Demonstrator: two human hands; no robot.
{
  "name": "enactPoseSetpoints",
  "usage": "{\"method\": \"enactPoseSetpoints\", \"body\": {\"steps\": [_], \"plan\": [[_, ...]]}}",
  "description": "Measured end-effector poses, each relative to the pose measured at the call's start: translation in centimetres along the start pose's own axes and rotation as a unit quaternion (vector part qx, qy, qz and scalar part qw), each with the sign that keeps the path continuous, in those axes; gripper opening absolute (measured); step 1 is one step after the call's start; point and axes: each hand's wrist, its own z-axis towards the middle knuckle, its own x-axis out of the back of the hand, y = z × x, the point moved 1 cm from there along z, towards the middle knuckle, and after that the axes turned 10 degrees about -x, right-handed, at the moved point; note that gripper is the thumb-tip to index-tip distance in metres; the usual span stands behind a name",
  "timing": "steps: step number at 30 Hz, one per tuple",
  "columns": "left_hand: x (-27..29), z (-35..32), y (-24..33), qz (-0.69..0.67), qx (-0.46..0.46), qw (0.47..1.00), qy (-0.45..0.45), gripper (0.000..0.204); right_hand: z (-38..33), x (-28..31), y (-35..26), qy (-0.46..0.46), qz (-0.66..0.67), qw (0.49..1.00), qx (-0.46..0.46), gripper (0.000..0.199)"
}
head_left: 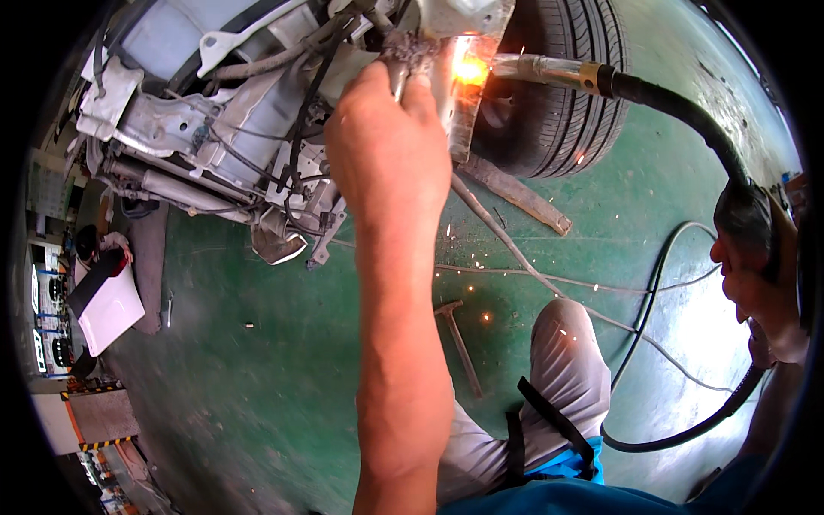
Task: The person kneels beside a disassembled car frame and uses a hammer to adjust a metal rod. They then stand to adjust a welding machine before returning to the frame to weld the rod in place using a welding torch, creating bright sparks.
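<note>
Left hand (388, 146) up at the bodywork: I see the fingers (419, 90) curled tight together round a grey metal tool (400, 64), knuckles toward me, pressing it against the bent metal panel (459, 103) at the edge of the car body (215, 103). Right beside those fingers, just to their right, the weld glows bright orange-white (468, 69) on the panel, and sparks are scattered down across the green floor (257, 360).

Right hand (755, 283) sits far out at the right rim, wrapped shut round the dark grip of the welding torch (549, 70); its separate fingers I cannot make out in the fisheye bend. The torch's neck arcs up and left from that hand, brass collar, then the nozzle tip touching the glow. Its black hose (687, 433) loops down behind my knee.

Behind the panel stands a tyre (566, 94). On the floor, a hammer (455, 330) lies near my grey trouser leg (562, 378), a rusty metal strip (515, 193) below the tyre, and a white board (112, 309) well off left.
</note>
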Motion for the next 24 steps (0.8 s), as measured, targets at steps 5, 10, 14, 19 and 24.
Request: {"method": "enactPoseSetpoints", "body": {"steps": [5, 10, 14, 19, 24], "plan": [[0.2, -0.1, 0.3, -0.026, -0.013, 1.0, 0.011, 0.021, -0.3, -0.5, 3.1, 0.021, 0.065, 0.997, -0.037, 0.054], [0.5, -0.3, 1.1, -0.026, 0.011, 1.0, -0.012, 0.022, -0.1, -0.9, 5.8, -0.005, 0.091, 0.995, -0.048, 0.05], [0.0, -0.3, 0.8, -0.018, 0.01, 1.0, -0.011, 0.024, 0.2, -1.5, 8.9, -0.016, 0.119, 0.991, -0.066, 0.048], [0.2, -0.2, 0.7, 0.047, 0.016, 0.999, -0.006, 0.025, 0.9, -2.7, 11.9, -0.061, 0.146, 0.982, -0.104, 0.045], [0.1, -0.1, 0.3, 0.022, 0.015, 1.0, 0.001, 0.029, 1.2, -4.8, 15.3, -0.06, 0.172, 0.975, -0.128, 0.046]]}}
